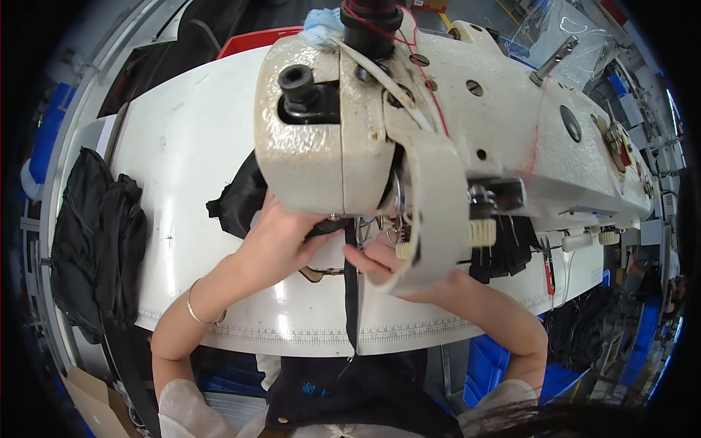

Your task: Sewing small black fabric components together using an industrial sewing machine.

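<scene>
A big cream sewing machine (pixel 409 124) fills the top and middle of the view, and both hands work right under its head. The left hand (pixel 281 237) comes in from about 7 o'clock, and its fingers are pressed together on a piece of black cloth (pixel 237 201) that bunches out toward 9 o'clock from the hand. The right hand (pixel 380 259) comes in from about 4 o'clock and is partly hidden behind the machine's front cover; its fingers pinch the top of a long black strip (pixel 351 299), just beside the needle area. The strip runs straight down toward 6 o'clock, over the edge of the white table (pixel 182 146) and off it. A thin bracelet (pixel 196 312) sits on the left wrist. A heap of dark cloth (pixel 98 241) lies off the table at 9 o'clock. Red thread (pixel 380 29) runs over the top of the machine at 12 o'clock. Blue bins (pixel 489 365) sit below the table at 5 o'clock.
</scene>
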{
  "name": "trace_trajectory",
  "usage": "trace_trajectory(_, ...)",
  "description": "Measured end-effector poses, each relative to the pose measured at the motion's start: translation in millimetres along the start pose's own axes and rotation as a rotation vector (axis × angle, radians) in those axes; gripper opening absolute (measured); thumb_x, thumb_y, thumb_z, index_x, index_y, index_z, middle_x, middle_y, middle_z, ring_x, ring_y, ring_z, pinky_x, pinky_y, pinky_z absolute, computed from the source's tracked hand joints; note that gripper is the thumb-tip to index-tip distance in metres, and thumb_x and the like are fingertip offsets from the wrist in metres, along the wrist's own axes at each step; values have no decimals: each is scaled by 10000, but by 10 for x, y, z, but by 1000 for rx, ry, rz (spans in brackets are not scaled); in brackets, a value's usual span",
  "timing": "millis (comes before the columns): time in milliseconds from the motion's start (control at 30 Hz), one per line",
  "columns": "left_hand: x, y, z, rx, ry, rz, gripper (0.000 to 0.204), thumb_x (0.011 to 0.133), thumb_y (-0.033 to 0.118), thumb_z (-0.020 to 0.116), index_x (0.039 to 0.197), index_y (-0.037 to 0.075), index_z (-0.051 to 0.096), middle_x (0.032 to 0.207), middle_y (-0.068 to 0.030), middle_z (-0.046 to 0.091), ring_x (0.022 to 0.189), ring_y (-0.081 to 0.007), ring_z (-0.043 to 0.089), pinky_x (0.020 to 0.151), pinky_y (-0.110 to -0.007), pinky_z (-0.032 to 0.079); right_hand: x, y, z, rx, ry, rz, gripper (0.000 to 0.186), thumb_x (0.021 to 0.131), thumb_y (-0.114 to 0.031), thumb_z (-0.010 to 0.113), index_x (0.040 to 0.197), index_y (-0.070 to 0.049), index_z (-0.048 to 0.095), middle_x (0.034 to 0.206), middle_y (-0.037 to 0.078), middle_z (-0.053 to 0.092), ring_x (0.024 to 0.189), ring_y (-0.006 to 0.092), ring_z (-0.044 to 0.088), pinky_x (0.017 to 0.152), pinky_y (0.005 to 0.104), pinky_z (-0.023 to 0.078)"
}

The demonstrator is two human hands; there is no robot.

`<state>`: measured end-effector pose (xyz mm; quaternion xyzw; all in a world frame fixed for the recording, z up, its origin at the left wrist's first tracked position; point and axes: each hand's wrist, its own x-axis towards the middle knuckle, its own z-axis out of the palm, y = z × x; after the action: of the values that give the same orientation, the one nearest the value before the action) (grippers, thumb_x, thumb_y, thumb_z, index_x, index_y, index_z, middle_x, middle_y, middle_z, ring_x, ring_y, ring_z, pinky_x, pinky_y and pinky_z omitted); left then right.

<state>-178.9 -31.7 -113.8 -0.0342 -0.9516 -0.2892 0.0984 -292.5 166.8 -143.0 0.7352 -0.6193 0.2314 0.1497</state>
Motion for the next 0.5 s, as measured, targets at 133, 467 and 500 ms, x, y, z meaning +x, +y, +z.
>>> trace_trajectory(133, -192, 656, -404, 443, -249, 350, 90, 640, 94, 608, 670, 22, 563, 648, -67, 492, 651, -228, 526, 797, -331, 415, -141, -480, -184, 577, -31, 91, 354, 722, -81, 670, 1072, -40, 638, 828, 32, 589, 708, 165, 582, 576, 313, 496)
trace_trajectory(467, -911, 820, -283, 127, -166, 260, 184, 724, 105, 695, 688, 32, 531, 646, -61, 484, 590, -208, 525, 526, -321, 408, -330, -1279, -369, 1626, -210, 987, 467, 929, -129, 562, 1360, -40, 407, 1003, 113, 590, 936, 191, 584, 858, 307, 449)
trace_trajectory(500, -1027, 857, -157, 286, 8, 326, 186, 718, 107, 724, 731, 24, 559, 635, -45, 449, 556, -194, 471, 491, -304, 365, -291, -1323, -423, 1625, -205, 988, 467, 929, -129, 562, 1360, -40, 407, 1003, 113, 590, 936, 191, 584, 858, 307, 449)
